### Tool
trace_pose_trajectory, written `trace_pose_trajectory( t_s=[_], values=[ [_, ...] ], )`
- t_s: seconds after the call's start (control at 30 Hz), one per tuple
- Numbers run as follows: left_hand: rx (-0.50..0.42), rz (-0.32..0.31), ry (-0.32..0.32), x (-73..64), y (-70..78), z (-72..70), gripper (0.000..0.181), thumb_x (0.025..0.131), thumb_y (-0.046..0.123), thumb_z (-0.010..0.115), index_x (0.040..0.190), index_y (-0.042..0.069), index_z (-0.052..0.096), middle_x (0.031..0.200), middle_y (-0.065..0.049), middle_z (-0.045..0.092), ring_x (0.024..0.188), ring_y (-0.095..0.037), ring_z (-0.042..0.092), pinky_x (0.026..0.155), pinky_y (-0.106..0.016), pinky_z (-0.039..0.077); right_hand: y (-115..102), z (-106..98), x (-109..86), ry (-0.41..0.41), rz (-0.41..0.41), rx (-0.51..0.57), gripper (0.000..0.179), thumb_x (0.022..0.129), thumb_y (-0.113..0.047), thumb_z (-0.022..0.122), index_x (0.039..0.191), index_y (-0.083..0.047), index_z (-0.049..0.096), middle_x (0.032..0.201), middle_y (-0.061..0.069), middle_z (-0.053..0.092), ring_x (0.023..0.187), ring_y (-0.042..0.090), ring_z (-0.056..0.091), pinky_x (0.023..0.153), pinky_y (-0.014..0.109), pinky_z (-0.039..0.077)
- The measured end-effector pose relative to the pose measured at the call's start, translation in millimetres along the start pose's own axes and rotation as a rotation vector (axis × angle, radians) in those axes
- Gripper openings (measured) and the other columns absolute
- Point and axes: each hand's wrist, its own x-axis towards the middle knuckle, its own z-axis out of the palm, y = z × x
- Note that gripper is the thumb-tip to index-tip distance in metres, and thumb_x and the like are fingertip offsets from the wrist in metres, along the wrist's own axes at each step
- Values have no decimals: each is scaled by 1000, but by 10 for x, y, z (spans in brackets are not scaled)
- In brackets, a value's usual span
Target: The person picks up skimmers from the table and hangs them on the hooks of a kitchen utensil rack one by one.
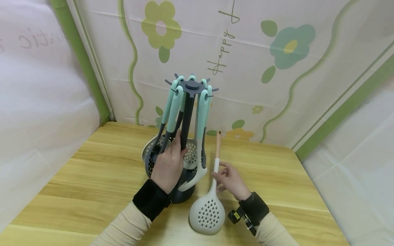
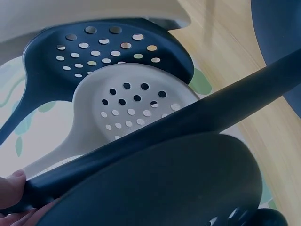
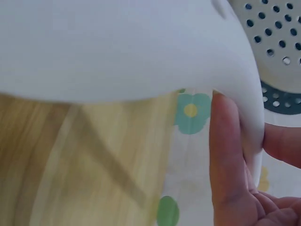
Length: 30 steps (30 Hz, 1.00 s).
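Note:
A dark utensil stand (image 1: 192, 86) with a round base (image 1: 182, 196) carries several kitchen tools with mint handles, hung from its hooks. My left hand (image 1: 167, 167) grips the stand's upright post (image 2: 225, 108); fingertips show around it in the left wrist view. Close by hang a light grey skimmer (image 2: 134, 101) and a dark skimmer (image 2: 113, 44). To the right of the stand, my right hand (image 1: 231, 179) pinches the neck of a white skimmer (image 1: 207, 215) between thumb and fingers. Its wooden handle (image 1: 218, 145) points away from me, and its perforated head is nearest me.
Everything is over a wooden tabletop (image 1: 267, 181). Behind it hangs a white flowered curtain (image 1: 191, 37), with white fabric walls at the left (image 1: 40, 112) and right (image 1: 360, 153). A white hook-ended tool (image 1: 197, 176) hangs at the stand's front, between the two hands.

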Motion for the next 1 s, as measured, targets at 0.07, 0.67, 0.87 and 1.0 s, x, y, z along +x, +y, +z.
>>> trace_pose_trajectory(
  t_s=[0.07, 0.67, 0.87, 1.0],
  values=[
    [1, 0, 3, 1, 7, -2, 59, 91, 9, 69, 139, -19, 49, 99, -27, 69, 72, -32, 70, 53, -38, 60, -29, 12, -16, 20, -10, 1, 62, 94, -7, 64, 147, 11, 38, 91, 15, 62, 69, 19, 67, 55, 35, 62],
    [-55, 6, 34, -34, 32, -7, 58, 91, 2, 66, 141, -19, 45, 115, -33, 65, 96, -40, 70, 68, -42, 62, -285, 71, -228, 80, -110, -15, 59, 93, -6, 66, 145, 5, 41, 93, 15, 60, 71, 22, 69, 55, 39, 62],
    [-50, 13, 40, -42, 31, -3, 59, 90, 1, 67, 142, -18, 45, 118, -33, 64, 100, -40, 69, 69, -41, 62, -301, 60, -259, 79, -126, -23, 58, 92, -6, 67, 143, 4, 41, 94, 16, 61, 71, 23, 69, 55, 39, 62],
    [-55, 11, 35, -43, 26, -5, 60, 90, 1, 67, 143, -17, 44, 119, -33, 64, 99, -39, 69, 69, -41, 62, -319, 51, -285, 74, -128, -23, 57, 92, -6, 67, 142, 3, 41, 95, 17, 62, 72, 24, 69, 55, 39, 63]
  ],
)
